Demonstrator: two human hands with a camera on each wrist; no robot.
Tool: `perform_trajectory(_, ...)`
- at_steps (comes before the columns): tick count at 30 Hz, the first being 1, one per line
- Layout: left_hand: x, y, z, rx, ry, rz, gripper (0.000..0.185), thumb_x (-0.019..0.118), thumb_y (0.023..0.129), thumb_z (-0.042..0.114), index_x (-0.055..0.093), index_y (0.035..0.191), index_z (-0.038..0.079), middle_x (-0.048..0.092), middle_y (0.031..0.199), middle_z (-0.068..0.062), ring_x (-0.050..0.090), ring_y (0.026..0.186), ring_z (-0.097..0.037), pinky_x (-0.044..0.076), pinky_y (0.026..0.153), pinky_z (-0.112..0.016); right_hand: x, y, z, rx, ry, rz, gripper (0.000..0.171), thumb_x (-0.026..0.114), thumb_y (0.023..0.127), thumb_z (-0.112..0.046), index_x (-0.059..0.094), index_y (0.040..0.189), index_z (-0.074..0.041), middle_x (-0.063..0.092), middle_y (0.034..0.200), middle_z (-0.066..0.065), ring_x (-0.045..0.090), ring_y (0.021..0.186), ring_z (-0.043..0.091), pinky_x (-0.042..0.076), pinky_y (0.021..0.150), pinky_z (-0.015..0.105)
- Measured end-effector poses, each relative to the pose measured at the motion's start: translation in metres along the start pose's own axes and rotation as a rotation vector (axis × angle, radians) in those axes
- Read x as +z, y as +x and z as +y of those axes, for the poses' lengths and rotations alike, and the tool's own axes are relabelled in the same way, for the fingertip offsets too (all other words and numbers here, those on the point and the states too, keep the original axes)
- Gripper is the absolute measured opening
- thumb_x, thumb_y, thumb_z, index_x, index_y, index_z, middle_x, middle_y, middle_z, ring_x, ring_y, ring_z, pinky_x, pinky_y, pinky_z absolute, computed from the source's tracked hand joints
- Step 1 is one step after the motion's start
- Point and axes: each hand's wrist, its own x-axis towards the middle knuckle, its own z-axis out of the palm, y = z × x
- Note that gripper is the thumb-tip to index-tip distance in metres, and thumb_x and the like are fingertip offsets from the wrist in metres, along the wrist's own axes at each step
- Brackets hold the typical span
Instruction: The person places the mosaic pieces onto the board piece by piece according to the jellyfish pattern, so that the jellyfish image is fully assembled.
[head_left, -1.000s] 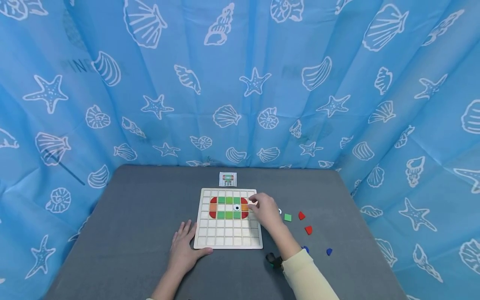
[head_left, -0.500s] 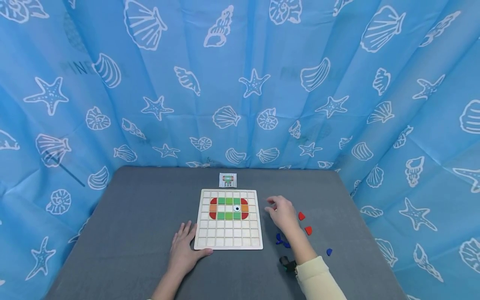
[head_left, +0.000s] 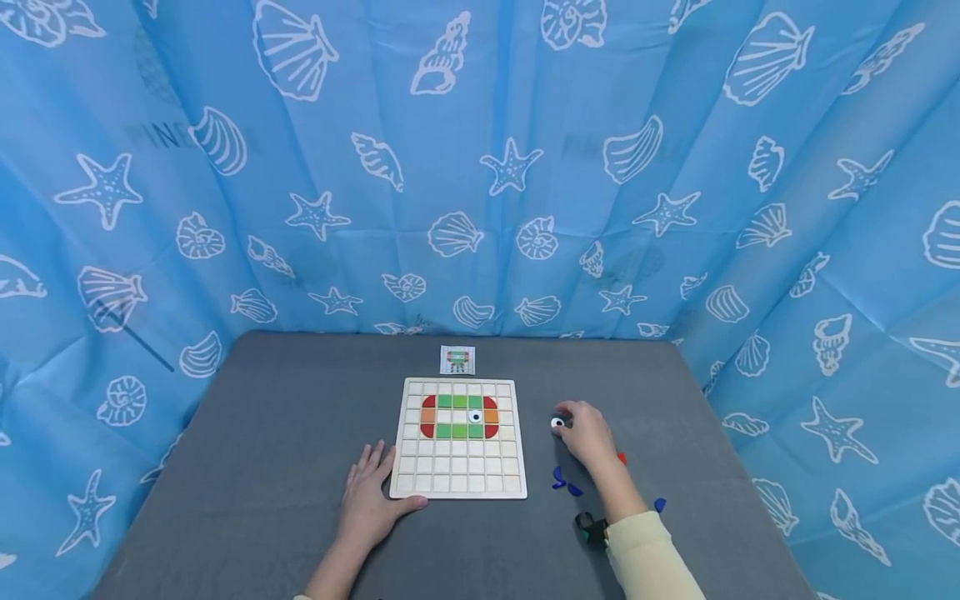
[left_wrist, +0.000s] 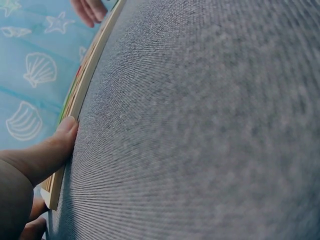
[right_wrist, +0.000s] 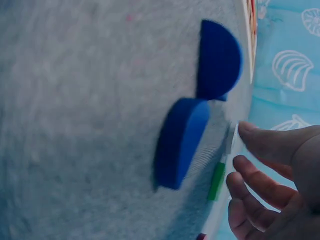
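My left hand [head_left: 367, 493] rests at the lower left corner of a white gridded board [head_left: 459, 486], its thumb along the near edge, as the left wrist view also shows. Red, green and orange tiles form a rounded shape on the board, with a round eye tile [head_left: 476, 417] inside it. To the board's right, my right hand [head_left: 588, 433] pinches a second round eye tile [head_left: 557, 423] low over the table. The right wrist view shows the thumb [right_wrist: 252, 137] at that tile's pale edge, the other fingers curled, and a green square tile [right_wrist: 217, 181] just beyond.
Blue rounded pieces [head_left: 574, 489] lie nearer me beside the right forearm, with another blue piece [head_left: 660, 504] farther right. A red tile [head_left: 622, 458] peeks out beside the right wrist. A printed pattern card [head_left: 457, 360] lies behind the board; a blue shell-print curtain [head_left: 480, 167] surrounds the table.
My right hand has moved from the board's right side out to the right, and down to the loose eye tile. The left hand and the board stay where they were.
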Motion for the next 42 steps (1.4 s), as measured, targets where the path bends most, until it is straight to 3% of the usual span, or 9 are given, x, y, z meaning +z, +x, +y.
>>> perform_trajectory(5,0.000,0.001,0.000,-0.021,-0.001,-0.022,0.116,0.086,0.062,0.064,0.044,0.151,0.002,0.034,0.161,-0.023,0.021,0.153,-0.043,0.020,0.123,-0.060,0.000,0.003,0.003,0.009,-0.030,-0.027,0.032,0.079,0.087,-0.012,0.074,0.117,-0.006,0.068,0.119,0.018,0.062,0.116,0.040,0.051,0.094,0.059)
perform_trajectory(10,0.000,0.001,0.001,-0.027,-0.002,-0.028,0.116,0.086,0.063,0.063,0.043,0.152,0.002,0.033,0.161,-0.023,0.020,0.153,-0.043,0.019,0.123,-0.060,0.001,0.004,0.004,-0.005,-0.046,-0.013,0.024,0.080,0.087,-0.015,0.077,0.109,-0.007,0.071,0.110,0.014,0.067,0.106,0.035,0.054,0.086,0.055)
perform_trajectory(19,0.000,0.000,0.000,-0.023,0.002,-0.025,0.116,0.086,0.063,0.063,0.044,0.152,0.002,0.034,0.161,-0.023,0.021,0.153,-0.043,0.020,0.122,-0.061,0.002,0.003,-0.003,-0.054,-0.005,0.001,0.027,0.079,0.088,-0.013,0.075,0.112,-0.003,0.071,0.101,0.013,0.067,0.089,0.024,0.057,0.080,0.046)
perform_trajectory(26,0.000,0.000,0.000,-0.010,0.014,-0.009,0.115,0.086,0.063,0.063,0.045,0.151,0.001,0.036,0.160,-0.023,0.023,0.152,-0.043,0.022,0.122,-0.061,0.001,-0.002,-0.024,-0.114,0.019,0.053,0.027,0.080,0.086,-0.012,0.076,0.112,-0.003,0.070,0.095,0.009,0.065,0.082,0.021,0.057,0.075,0.043)
perform_trajectory(42,-0.002,-0.001,0.002,-0.014,-0.007,-0.007,0.114,0.087,0.063,0.061,0.045,0.151,0.001,0.035,0.160,-0.023,0.022,0.152,-0.043,0.021,0.122,-0.061,0.002,-0.010,-0.077,-0.164,0.057,0.027,0.028,0.080,0.088,-0.016,0.075,0.113,-0.005,0.070,0.101,0.008,0.068,0.085,0.018,0.060,0.073,0.037)
